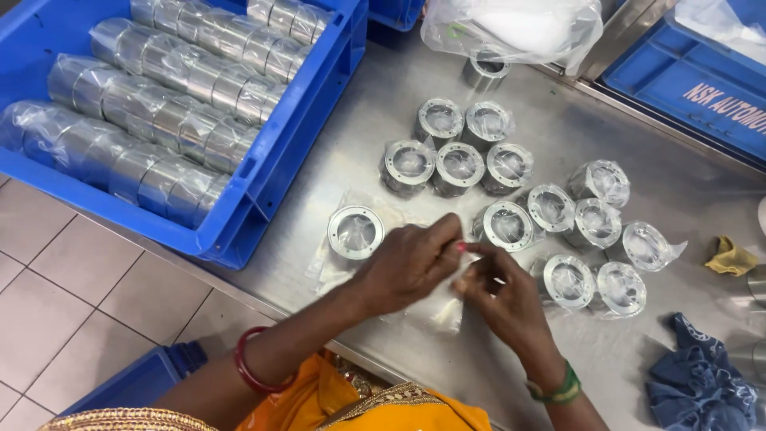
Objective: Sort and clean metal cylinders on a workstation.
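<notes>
Factory packing station, steel workbench (638,191), blue crates (311,104) of bagged machined metal rings (459,165)

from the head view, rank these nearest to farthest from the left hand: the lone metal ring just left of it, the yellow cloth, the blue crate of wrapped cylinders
Measured from the left hand:
1. Lone metal ring, on the table just left of the hand.
2. Blue crate, farther left, its near wall beyond the ring.
3. Yellow cloth, far right, past the bagged rings.
</notes>
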